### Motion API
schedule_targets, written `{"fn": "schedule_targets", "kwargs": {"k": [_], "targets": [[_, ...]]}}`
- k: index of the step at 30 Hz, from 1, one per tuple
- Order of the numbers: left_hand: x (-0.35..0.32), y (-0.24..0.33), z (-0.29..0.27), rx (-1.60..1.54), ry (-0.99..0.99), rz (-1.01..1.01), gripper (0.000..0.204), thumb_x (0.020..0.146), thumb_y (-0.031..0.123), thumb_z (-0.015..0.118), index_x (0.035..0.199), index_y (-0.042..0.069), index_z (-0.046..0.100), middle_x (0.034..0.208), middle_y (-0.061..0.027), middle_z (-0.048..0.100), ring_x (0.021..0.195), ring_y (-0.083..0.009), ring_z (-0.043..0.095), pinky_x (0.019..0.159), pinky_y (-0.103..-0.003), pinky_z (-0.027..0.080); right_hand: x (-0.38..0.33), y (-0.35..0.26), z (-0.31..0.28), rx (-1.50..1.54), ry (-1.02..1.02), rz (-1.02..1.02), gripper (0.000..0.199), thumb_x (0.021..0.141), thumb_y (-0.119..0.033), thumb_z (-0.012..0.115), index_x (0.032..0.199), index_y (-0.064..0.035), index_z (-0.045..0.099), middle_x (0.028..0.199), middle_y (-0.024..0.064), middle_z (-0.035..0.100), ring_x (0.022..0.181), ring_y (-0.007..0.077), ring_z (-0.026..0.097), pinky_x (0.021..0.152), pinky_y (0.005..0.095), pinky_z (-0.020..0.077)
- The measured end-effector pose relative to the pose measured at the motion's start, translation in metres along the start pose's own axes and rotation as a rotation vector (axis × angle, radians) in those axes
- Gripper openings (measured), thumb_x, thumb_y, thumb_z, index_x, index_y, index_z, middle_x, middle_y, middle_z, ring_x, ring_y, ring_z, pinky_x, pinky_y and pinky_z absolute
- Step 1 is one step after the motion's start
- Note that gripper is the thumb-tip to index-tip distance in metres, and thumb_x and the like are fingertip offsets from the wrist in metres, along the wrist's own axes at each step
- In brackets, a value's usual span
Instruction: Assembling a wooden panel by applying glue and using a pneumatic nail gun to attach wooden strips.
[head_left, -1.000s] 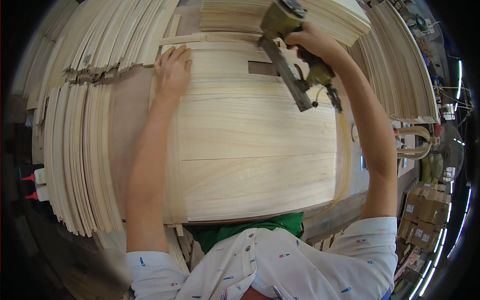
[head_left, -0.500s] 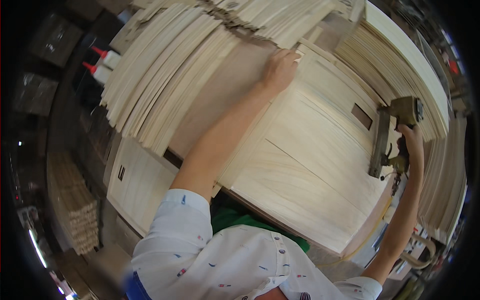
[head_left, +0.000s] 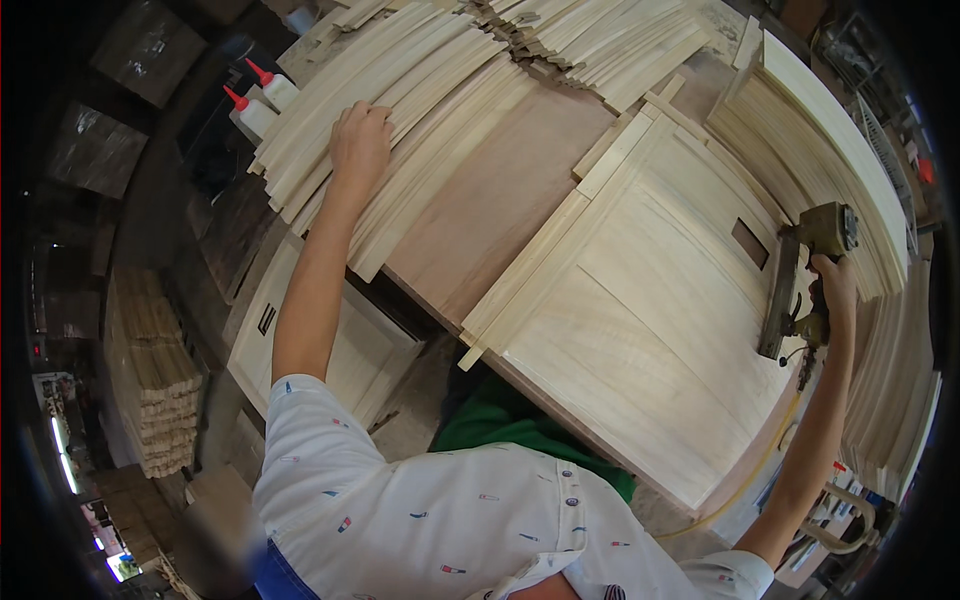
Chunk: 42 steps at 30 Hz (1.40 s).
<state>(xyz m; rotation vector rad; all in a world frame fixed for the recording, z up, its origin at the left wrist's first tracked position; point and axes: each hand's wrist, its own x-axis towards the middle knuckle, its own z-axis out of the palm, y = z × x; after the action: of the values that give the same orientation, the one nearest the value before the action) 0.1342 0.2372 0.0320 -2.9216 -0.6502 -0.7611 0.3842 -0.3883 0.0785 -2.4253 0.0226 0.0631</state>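
The right hand (head_left: 832, 285) is wrapped tight around the handle of a pneumatic nail gun (head_left: 800, 285), fingers pressed together on it. The gun lies with its long magazine flat against the right part of a pale wooden panel (head_left: 640, 330), just beside a small dark rectangular slot (head_left: 750, 243) cut in that panel. A yellowish air hose (head_left: 740, 490) trails down from the gun past the panel's near edge.

The left hand (head_left: 360, 140) is stretched out far to the other side, palm down with the fingers curled over a stack of thin light wooden strips (head_left: 400, 130); whether that grip actually pinches one strip cannot be told from here.

The panel sits on the table (head_left: 500, 200), whose reddish-brown board shows bare between the strips and the panel. A few loose strips border the panel's left edge. More piles of strips fan out along the table's far side and its right side. Two white glue bottles with red tips (head_left: 262, 100) stand just beyond the strips near the left hand. Another framed panel (head_left: 320, 340) lies lower down, under the left forearm.
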Motion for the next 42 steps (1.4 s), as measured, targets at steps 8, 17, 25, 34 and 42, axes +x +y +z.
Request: {"fn": "schedule_targets", "kwargs": {"k": [8,17,25,34,42], "targets": [[0.006,-0.011,-0.028,-0.352,-0.015,-0.067,0.024,0.088,0.013,0.058,0.107,0.001,0.067,0.098,-0.0139,0.063,0.092,-0.0272,0.064,0.080,-0.037,0.050,0.002,-0.008,0.006,-0.052,0.026,-0.123,0.023,0.072,-0.019,0.060,0.063,0.0013,0.054,0.051,0.0076,0.050,0.040,0.0197,0.055,0.041,0.0335,0.0422],[-0.090,0.094,-0.112,-0.890,-0.489,-0.001,0.036,0.085,0.012,0.065,0.119,0.000,0.062,0.100,-0.0067,0.058,0.077,-0.0168,0.063,0.065,-0.028,0.050,-0.009,-0.019,0.012,-0.119,0.038,-0.234,0.030,0.072,-0.031,0.063,0.072,-0.0008,0.064,0.061,0.0085,0.059,0.054,0.0191,0.060,0.053,0.0337,0.0479],[-0.167,0.161,-0.108,-0.806,-0.295,0.654,0.034,0.080,0.008,0.070,0.113,0.004,0.064,0.097,-0.0113,0.061,0.087,-0.0249,0.062,0.072,-0.033,0.051,-0.102,-0.012,-0.065,-0.118,0.176,-0.204,0.033,0.082,-0.034,0.067,0.093,-0.0035,0.070,0.065,0.0046,0.063,0.055,0.0146,0.058,0.055,0.0308,0.0448],[-0.249,0.280,-0.055,-1.042,-0.130,0.933,0.017,0.072,0.006,0.065,0.089,0.004,0.065,0.086,-0.0070,0.057,0.077,-0.0229,0.059,0.067,-0.034,0.052,-0.311,0.017,-0.125,-0.060,0.202,-0.035,0.026,0.090,-0.028,0.064,0.089,-0.0021,0.062,0.062,0.0013,0.050,0.052,0.0096,0.045,0.051,0.0250,0.0332],[-0.262,0.293,-0.043,-1.058,-0.161,1.016,0.016,0.070,0.009,0.067,0.086,0.005,0.064,0.085,-0.0065,0.056,0.079,-0.0230,0.058,0.072,-0.034,0.050,-0.400,0.044,-0.112,0.069,0.208,0.202,0.022,0.090,-0.021,0.065,0.093,-0.0003,0.059,0.065,0.0022,0.053,0.054,0.0088,0.047,0.051,0.0233,0.0358]]}}
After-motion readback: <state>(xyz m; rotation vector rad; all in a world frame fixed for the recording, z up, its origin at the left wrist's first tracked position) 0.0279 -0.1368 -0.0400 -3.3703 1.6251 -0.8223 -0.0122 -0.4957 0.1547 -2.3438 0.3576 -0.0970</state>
